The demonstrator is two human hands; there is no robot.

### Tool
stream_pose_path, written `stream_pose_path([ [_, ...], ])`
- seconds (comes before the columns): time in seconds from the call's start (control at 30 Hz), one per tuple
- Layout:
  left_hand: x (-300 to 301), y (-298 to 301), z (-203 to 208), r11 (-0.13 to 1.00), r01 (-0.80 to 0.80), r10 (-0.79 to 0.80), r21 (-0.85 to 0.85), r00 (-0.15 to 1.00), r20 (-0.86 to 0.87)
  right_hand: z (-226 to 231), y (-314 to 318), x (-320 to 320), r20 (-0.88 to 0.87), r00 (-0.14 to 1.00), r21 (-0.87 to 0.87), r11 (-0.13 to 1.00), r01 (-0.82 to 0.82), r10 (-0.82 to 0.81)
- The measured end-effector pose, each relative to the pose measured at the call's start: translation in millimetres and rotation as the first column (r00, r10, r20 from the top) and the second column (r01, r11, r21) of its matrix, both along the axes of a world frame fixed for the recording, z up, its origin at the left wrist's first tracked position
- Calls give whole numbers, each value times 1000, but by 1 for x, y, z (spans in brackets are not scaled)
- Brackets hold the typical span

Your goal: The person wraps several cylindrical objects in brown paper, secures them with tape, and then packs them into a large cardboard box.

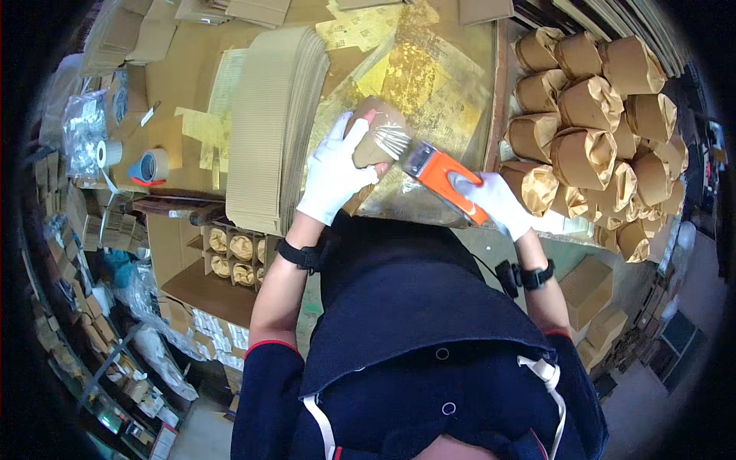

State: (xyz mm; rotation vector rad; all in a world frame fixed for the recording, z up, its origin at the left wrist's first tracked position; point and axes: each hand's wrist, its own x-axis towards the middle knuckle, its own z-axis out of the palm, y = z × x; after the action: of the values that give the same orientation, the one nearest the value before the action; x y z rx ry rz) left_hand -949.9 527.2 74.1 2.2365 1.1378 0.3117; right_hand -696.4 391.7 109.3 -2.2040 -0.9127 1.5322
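Note:
White gloves with pinkish fingertips cover both hands. My left hand (337,165) grips a rounded brown-paper-wrapped bundle (372,115) over the table, thumb on its near side and fingers on the far side. Shiny pale streaks show on the bundle's right face. Closed around an orange-handled tool (448,184) is my right hand (494,201). The tool's grey, metal-looking head points up and left, close to the bundle's right side; whether it touches cannot be made out. Beneath both lies the table (460,130), its surface stained yellow and layered with worn printed paper.
A tall stack of corrugated cardboard sheets (268,130) stands just left of my left hand. Brown-paper-wrapped bundles (590,103) pile up at the right. Tape rolls (156,165) lie at the left table edge. Below, a divided carton (211,287) holds several wrapped pieces.

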Motion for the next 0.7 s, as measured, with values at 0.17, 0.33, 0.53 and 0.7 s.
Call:
stream_pose_path([
  [0.17, 32, 12, 5, 987, -63, 51, -150, 996, -80, -14, 1, -27, 407, 884, -97, 973, -211, 232],
  [0.33, 21, -44, -2, 965, -111, 63, 238, 978, 201, -20, -23, -26, 444, 894, 31, 996, -88, 65],
  [0.53, -93, -107, -50, 979, -74, 32, 187, 975, 218, -26, 25, -7, 702, 700, 235, 971, -53, -132],
  [0.7, -63, -68, -54, 985, -127, 121, 114, 991, 62, -79, 67, 23, 961, 225, 250, 861, -443, -163],
])
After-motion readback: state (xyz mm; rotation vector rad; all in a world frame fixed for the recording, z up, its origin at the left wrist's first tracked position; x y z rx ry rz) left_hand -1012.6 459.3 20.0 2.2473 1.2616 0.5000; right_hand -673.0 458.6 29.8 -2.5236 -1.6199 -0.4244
